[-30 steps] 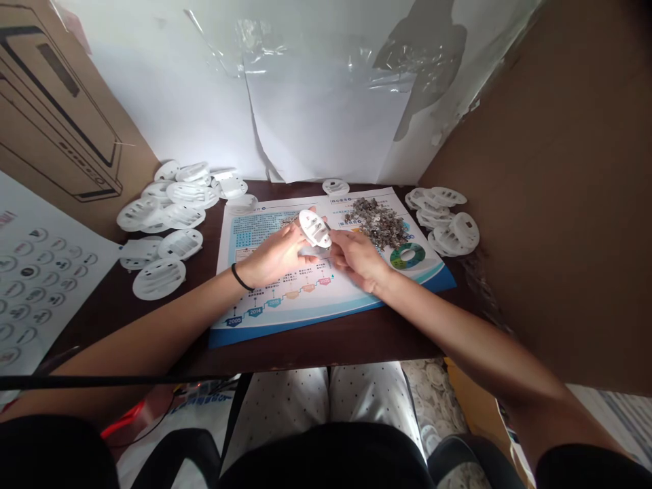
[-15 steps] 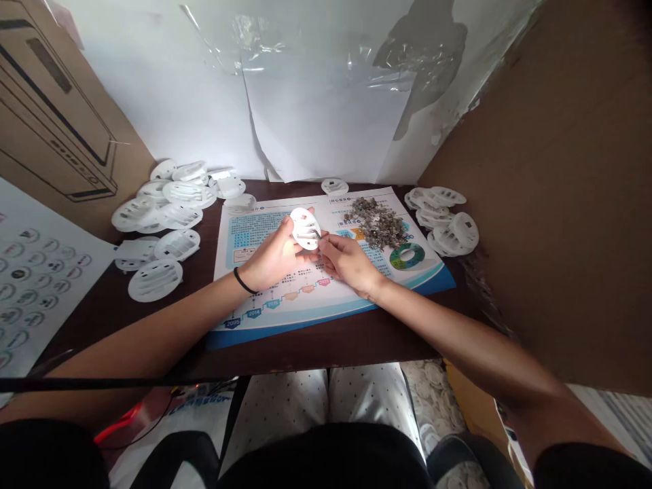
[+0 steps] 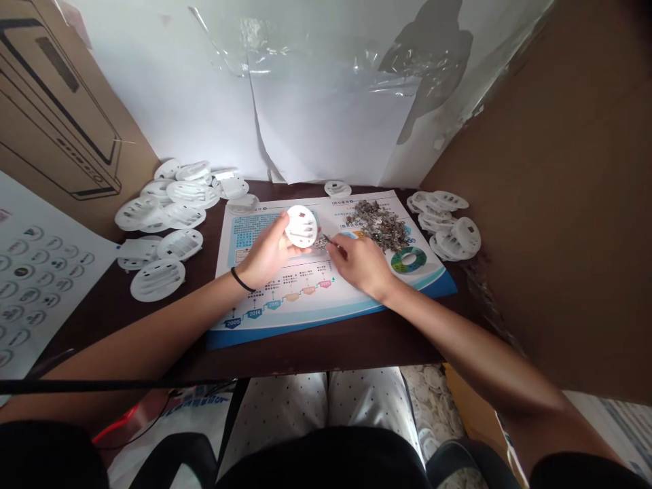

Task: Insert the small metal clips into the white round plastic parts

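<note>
My left hand (image 3: pixel 269 255) grips a white round plastic disc (image 3: pixel 301 226) by its edge, tilted up above the printed sheet (image 3: pixel 285 316). Long slots and small square holes mark the disc's face. To its right, my right hand (image 3: pixel 361 265) is closed in a pinch, with a small thin metal piece (image 3: pixel 327 238) at the fingertips, just off the disc's edge. Several tiny metal parts (image 3: pixel 320 242) show between the two hands, partly hidden. Behind the right hand lies a heap of small metal parts (image 3: pixel 384 224) on the sheet.
More white discs are piled at the left (image 3: pixel 176 204) and the right (image 3: pixel 448 217). A single disc (image 3: pixel 337 189) lies at the back. Cardboard walls (image 3: pixel 550 204) stand on both sides, with white paper (image 3: pixel 331 122) behind. The dark table's front edge (image 3: pixel 326 367) is near my lap.
The disc in my left hand has turned to face me more and sits slightly further left. My right hand has drawn away from it to the right, its small metal piece now showing.
</note>
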Tool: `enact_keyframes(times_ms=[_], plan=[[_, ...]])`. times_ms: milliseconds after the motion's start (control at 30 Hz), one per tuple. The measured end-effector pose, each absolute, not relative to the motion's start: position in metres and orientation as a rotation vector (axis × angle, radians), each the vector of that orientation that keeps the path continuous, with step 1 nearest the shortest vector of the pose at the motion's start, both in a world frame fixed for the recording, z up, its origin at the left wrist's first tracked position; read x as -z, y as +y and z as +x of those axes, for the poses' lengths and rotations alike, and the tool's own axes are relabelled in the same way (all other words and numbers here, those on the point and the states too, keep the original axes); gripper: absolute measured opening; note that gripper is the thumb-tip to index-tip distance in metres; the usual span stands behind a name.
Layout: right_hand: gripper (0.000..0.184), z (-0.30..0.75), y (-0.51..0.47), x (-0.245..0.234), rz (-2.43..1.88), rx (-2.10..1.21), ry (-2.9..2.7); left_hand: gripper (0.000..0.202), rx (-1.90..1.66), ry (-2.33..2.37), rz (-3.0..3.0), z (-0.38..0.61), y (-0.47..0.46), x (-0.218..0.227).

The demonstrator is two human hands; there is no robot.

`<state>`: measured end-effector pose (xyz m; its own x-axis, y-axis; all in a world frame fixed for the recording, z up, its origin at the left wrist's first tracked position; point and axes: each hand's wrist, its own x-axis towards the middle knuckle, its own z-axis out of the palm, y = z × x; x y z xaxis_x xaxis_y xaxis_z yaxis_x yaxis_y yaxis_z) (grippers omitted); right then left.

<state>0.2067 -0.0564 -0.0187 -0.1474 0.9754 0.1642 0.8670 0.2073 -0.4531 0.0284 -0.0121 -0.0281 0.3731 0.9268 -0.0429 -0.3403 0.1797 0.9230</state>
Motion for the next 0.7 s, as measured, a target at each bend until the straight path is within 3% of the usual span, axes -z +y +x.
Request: enact_keyframes(times_ms=[133, 433, 567, 700], plan=[[0.032, 0.215, -0.052, 0.013, -1.949, -0.157, -2.205, 0.051, -1.120, 0.902, 1.065, 0.027, -0.005, 0.029], [0.031, 0.220, -0.050, 0.010, -2.063, -0.063, -2.344, 0.046, -1.134, 1.435, 1.686, 0.010, 0.006, 0.034], [0.033, 0.220, -0.051, 0.009, -2.101, -0.057, -2.335, 0.032, -1.061, 1.572, 1.679, 0.008, 0.015, 0.036], [0.032, 0.223, -0.050, 0.002, -2.070, -0.036, -2.231, 0.029, -1.447, 1.400, 1.484, -0.004, 0.015, -0.004]])
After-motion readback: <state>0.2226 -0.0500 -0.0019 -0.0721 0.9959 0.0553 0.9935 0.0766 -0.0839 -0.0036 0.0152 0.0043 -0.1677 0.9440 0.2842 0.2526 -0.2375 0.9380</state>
